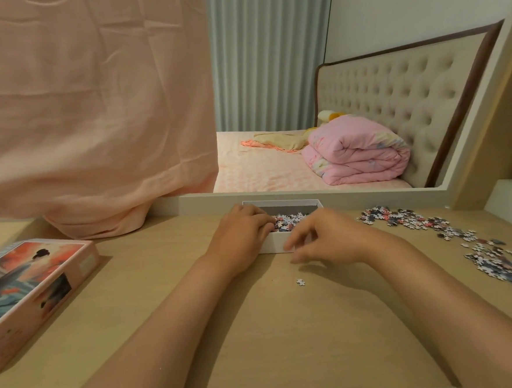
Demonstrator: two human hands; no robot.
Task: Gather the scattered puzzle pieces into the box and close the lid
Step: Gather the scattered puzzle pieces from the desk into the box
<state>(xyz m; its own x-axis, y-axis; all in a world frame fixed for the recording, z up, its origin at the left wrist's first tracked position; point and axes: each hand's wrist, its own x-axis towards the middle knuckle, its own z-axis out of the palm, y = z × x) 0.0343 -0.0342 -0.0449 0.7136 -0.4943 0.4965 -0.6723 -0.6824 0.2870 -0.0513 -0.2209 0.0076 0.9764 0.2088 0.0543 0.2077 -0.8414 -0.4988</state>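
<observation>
Pale wood runs under our forearms, a desk [258, 330] with one stray puzzle piece [300, 282] lying alone near its middle, just below our right hand [328, 243]. That hand hovers above the desk in front of the box [275, 245], fingers loosely curled and spread a little, nothing visibly held in them. Our left hand [239, 237] rests on the box's near left corner, its fingers bent over the rim and down among the pieces inside [290, 220]; we cannot tell whether they pinch any. The box is white, shallow and open, partly filled, and it sits against the low ledge at the back of the desk. To the left lies the lid [28, 297], printed with a painted figure, well apart from the box. To the right a loose scatter of pieces [451, 237] trails across the desk from near the box toward the right edge. Beyond the ledge hangs a peach cloth [91, 114] on the left, and on the right we see a bed with a folded pink quilt [358, 156] and a tufted headboard [399, 93].
</observation>
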